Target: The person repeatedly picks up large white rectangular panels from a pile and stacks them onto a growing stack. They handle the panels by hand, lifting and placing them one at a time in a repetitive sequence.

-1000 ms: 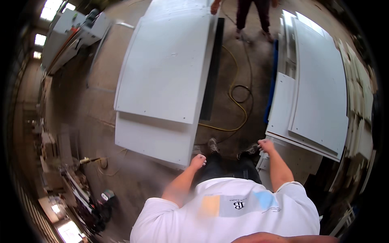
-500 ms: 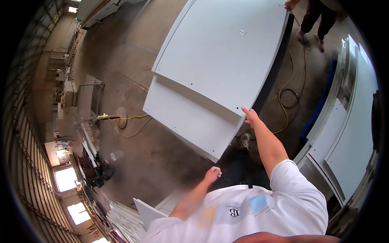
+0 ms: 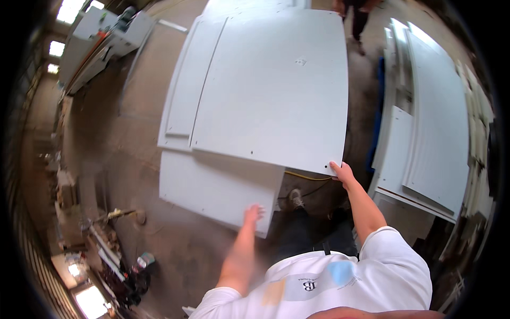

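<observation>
Nearest, the left hand [image 3: 253,213] rests flat, fingers spread and gripping nothing, on the near edge of the lower white board [image 3: 215,189], close to its near right corner. Just beyond and to the right, the right hand [image 3: 342,173] is clamped on the near right corner of the large white panel [image 3: 276,90], thumb on top; the panel stretches away from that grip, up and to the left, overlapping the lower board and a narrower panel [image 3: 183,85] beside it. A yellow hose [image 3: 305,175] lies on the concrete floor [image 3: 117,138] under the held corner. To the right lies a stack of white boards [image 3: 435,122]; farthest off stands another person [image 3: 356,16].
</observation>
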Action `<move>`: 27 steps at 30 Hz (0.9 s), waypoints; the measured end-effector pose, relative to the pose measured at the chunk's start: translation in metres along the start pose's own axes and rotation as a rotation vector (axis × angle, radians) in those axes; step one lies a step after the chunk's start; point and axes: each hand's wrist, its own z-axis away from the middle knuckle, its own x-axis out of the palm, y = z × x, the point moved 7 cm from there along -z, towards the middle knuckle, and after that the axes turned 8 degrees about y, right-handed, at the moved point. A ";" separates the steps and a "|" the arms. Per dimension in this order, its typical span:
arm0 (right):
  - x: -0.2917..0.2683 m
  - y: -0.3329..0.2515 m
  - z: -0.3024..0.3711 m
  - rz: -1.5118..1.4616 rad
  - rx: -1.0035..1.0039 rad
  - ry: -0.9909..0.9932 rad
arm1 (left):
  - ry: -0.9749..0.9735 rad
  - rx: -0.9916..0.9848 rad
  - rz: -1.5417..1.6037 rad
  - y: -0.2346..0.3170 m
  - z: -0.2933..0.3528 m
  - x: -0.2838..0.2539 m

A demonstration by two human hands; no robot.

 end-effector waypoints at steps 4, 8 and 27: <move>-0.126 -0.022 0.030 0.031 -0.026 0.097 | -0.028 0.017 0.350 0.070 -0.078 0.022; -0.246 -0.025 0.050 0.061 -0.014 0.210 | 0.075 -0.032 0.530 0.116 -0.106 0.062; -0.535 0.073 0.013 -0.611 -0.024 0.562 | 0.083 -0.055 0.356 0.094 0.087 0.293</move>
